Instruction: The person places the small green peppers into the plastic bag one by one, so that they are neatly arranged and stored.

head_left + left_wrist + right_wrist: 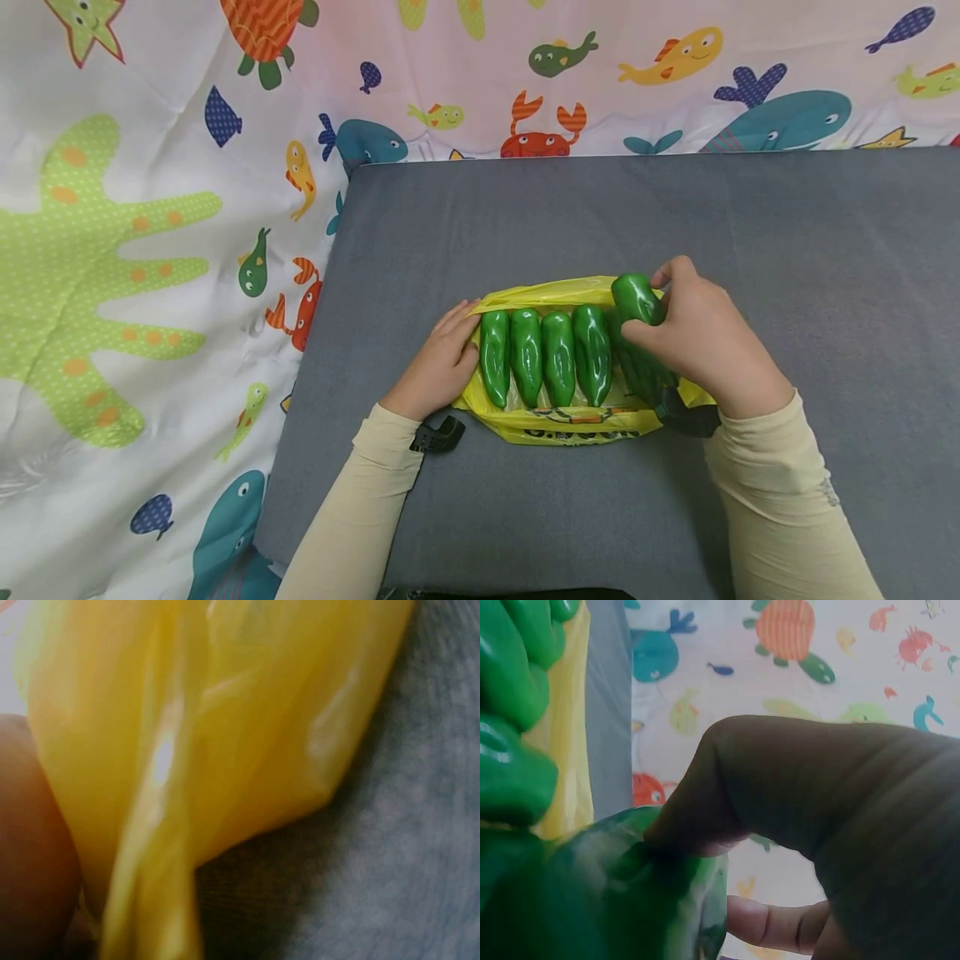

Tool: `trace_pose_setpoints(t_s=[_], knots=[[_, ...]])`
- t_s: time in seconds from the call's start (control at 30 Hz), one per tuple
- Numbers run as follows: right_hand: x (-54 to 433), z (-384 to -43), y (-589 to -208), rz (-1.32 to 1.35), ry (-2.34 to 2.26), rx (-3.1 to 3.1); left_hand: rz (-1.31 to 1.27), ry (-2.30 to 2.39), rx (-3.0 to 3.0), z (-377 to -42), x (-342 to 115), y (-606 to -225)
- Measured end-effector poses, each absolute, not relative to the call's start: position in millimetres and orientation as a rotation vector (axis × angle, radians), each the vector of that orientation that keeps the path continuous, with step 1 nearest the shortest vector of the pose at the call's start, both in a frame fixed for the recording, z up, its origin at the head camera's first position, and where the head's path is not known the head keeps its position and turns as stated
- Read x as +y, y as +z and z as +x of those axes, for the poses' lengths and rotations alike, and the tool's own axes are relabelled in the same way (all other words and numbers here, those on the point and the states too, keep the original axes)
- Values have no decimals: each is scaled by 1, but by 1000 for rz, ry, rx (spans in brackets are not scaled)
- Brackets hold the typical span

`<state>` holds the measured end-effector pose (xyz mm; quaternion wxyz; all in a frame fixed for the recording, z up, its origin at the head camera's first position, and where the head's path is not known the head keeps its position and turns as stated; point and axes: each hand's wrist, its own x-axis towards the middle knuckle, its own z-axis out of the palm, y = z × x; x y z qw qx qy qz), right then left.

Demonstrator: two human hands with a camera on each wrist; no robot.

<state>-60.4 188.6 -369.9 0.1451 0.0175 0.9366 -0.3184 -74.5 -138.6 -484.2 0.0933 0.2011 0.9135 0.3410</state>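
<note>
A yellow plastic bag [581, 432] lies spread on the grey table, with several glossy green peppers [557, 354] side by side on it, tips toward the wearer. My right hand [701, 333] holds another green pepper [636, 298] by its blunt end, over the right end of the row. In the right wrist view the thumb presses on this pepper [630, 892], and a finger shows behind it. My left hand [438, 362] grips the bag's left edge. Close up in the left wrist view, yellow folds [247, 750] hide most of that hand.
Grey cloth covers the table [847, 333]. A white curtain [172, 325] printed with sea animals hangs along the left side and the back. Black straps or devices sit at both wrists, one [438, 435] beside the bag's near left corner.
</note>
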Motion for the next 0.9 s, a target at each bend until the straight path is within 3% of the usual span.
trace_pose_setpoints(t_s=[0.9], knots=[[148, -57, -392, -158, -912, 2738, 605, 1015, 2709, -74, -139, -484]])
